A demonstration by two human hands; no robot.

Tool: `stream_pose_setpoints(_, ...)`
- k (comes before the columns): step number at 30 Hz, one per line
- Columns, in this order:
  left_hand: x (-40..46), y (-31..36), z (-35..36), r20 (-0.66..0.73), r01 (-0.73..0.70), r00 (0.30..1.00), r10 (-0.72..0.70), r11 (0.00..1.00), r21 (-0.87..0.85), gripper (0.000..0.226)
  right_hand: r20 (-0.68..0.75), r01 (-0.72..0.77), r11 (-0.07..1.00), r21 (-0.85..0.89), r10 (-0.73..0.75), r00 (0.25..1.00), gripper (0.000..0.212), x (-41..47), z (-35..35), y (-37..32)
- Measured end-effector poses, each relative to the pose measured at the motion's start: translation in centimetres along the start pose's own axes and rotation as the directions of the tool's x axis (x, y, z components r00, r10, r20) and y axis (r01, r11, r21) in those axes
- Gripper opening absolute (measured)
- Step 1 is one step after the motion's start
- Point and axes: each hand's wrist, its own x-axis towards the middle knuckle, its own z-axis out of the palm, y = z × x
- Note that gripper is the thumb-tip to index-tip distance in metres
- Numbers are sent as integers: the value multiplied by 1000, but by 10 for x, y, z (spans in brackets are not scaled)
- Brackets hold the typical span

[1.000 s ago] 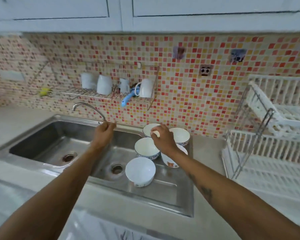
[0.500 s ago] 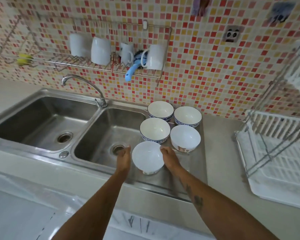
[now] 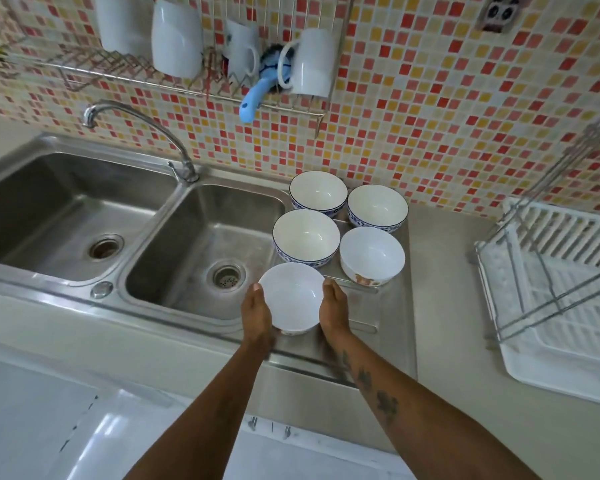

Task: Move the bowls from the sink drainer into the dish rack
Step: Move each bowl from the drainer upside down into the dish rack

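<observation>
**A:** Where's the nearest bowl?

**B:** The plain white bowl [image 3: 291, 296] sits low of centre in the frame, at the front of the sink drainer [image 3: 392, 317]. The left hand [image 3: 257, 315] presses its left wall and the right hand [image 3: 334, 310] its right wall, so it is cupped between both palms. I cannot tell whether it is lifted off the steel.

**A:** And the hands themselves?

**B:** Each is curved round the bowl, fingers pointing up-frame, with the left thumb tip at the rim.

**A:** What's around it?

**B:** Four more bowls stand upright behind it on the drainer. Just above is a blue-patterned bowl [image 3: 306, 237], and to the right of that a white bowl with an orange motif [image 3: 372, 255]. Two more blue-patterned ones [image 3: 318, 194] [image 3: 377, 206] stand at the back near the mosaic wall [image 3: 447, 109]. The right basin [image 3: 205, 244] lies just left of the held bowl. The dish rack [image 3: 561, 289] is at the right edge of the frame, with bare tabletop [image 3: 444, 306] between it and the drainer. Upper centre, a wall shelf [image 3: 187, 88] holds white mugs [image 3: 314, 62].

**A:** Anything changed since half a second ago?

**B:** Then the left hand was apart from the bowl, over the basin edge, and only the right fingertips met its rim. Now both hands clasp it. The view has also dipped closer.
</observation>
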Motion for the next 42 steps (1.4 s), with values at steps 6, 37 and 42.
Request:
stream_pose_setpoints(6,-11,12,3,7,52,999,-52,997,-61,38,5,-11,1000,9,11,1000,26,4,3,1)
stream_pose_setpoints(37,-377,287,314,986,-142,153,60,989,-38,57,-678,839,544,-30,-627,382,36,-173,-498,-309)
stream_pose_setpoints(42,-401,277,381,996,-97,82,30,995,-22,57,-624,813,581,-33,-648,438,36,-155,-579,-303)
